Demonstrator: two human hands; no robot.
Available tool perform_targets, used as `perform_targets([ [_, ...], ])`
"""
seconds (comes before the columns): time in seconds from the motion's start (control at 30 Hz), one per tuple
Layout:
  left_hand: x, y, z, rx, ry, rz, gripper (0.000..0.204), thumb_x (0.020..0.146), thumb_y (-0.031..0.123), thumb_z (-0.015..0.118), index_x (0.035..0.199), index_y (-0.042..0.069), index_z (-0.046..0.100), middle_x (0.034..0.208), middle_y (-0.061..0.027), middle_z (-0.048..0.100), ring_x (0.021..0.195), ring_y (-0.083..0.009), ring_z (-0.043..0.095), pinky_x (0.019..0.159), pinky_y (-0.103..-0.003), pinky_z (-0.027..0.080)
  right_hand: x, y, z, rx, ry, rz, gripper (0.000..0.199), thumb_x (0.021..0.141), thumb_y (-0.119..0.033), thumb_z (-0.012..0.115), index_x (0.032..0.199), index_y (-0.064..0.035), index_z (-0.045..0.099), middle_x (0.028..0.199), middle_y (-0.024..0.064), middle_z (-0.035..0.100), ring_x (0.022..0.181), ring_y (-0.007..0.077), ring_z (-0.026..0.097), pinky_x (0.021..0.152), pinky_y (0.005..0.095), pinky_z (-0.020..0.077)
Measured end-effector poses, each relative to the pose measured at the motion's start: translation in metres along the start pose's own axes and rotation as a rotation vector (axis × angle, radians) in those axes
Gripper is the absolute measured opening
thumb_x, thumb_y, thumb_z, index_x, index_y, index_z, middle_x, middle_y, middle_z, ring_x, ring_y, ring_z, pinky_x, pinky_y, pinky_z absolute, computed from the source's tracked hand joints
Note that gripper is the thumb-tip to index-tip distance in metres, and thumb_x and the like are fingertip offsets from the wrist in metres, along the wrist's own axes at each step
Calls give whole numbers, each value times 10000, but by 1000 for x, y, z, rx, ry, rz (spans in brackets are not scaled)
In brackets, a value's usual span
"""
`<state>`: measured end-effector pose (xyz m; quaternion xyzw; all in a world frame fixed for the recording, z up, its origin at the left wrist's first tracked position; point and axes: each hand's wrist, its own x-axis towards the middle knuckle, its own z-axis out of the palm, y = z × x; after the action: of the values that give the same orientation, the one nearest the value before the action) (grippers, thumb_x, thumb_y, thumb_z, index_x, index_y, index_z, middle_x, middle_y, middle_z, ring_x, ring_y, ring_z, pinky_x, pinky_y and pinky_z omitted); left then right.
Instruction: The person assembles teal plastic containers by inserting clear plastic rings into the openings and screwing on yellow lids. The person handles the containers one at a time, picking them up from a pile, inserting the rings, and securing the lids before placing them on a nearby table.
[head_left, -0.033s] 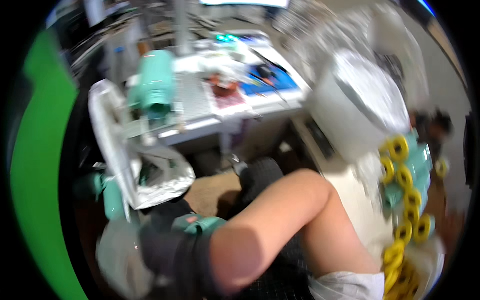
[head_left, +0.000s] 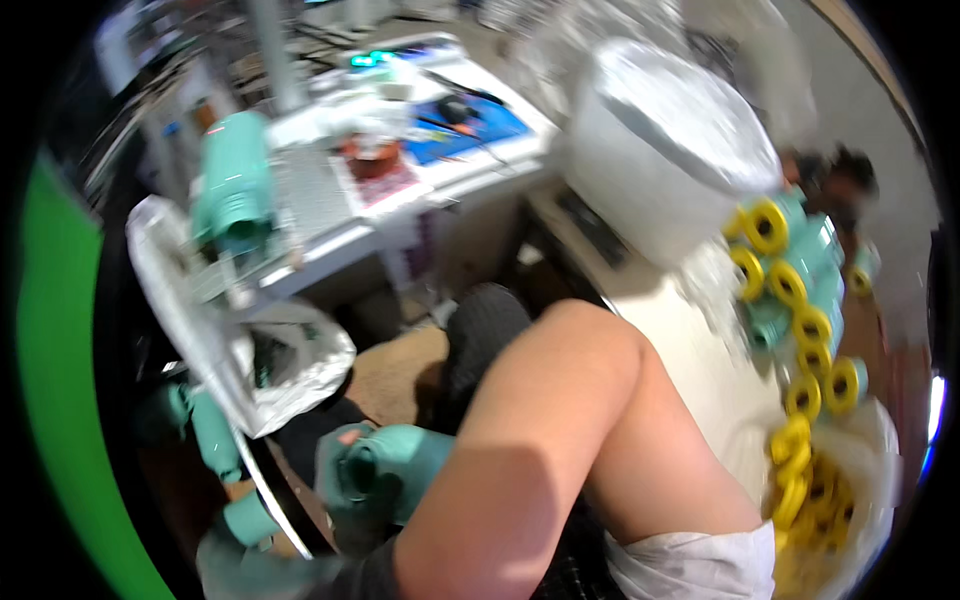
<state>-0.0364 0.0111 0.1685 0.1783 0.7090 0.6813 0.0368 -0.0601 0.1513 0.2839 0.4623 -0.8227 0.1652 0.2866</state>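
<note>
the green bottle (head_left: pixel 412 458) lies sideways, low in the middle, its open mouth pointing left. the left hand (head_left: pixel 334 478) holds it near the mouth with its fingers. the right arm (head_left: pixel 535 440) hides the other end. the right hand (head_left: pixel 262 574) is blurry and cut off; i can't tell what its fingers do.

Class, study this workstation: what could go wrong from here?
First, the glossy teal plastic bottle near the front edge of the white rectangular table might be knocked off. Second, the teal plastic bottles with round yellow ends crowd together at the right, so a nudge might shift several. Third, the bare right forearm partly hides another teal plastic bottle, so a slip there might go unnoticed.
</note>
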Motion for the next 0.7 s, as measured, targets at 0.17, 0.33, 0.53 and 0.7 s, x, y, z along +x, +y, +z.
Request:
perform_targets([
  [0.17,12,-14,34,-72,-21,-12,653,773,189,868,1335,-1,594,1302,-160,628,1185,-289,614,1017,-425,492,-61,-45,-25,213,-196,20,759,810,-408,770,1446,-95,497,1400,248,493,1058,387,693,867,475,563],
  [0.33,10,-13,51,-78,-82,-18,658,792,174,839,1366,-7,572,1338,-157,612,1226,-282,592,1048,-423,472,-98,-59,-61,270,-215,118,662,823,-370,763,1375,-66,557,1309,231,565,1054,381,694,892,472,558],
  [0.53,5,-2,61,-89,-163,-42,664,816,157,804,1403,-15,547,1382,-152,593,1274,-274,566,1085,-422,449,-143,-79,-125,357,-317,230,552,839,-325,754,1290,-33,629,1200,210,652,1050,373,695,922,470,552],
  [0.7,12,15,61,9,-388,-62,621,895,197,714,1448,-2,512,1401,-157,576,1304,-277,534,1128,-424,406,-235,-82,-200,332,-164,747,467,853,-288,747,1220,-4,690,1109,193,725,1046,367,696,947,468,547],
])
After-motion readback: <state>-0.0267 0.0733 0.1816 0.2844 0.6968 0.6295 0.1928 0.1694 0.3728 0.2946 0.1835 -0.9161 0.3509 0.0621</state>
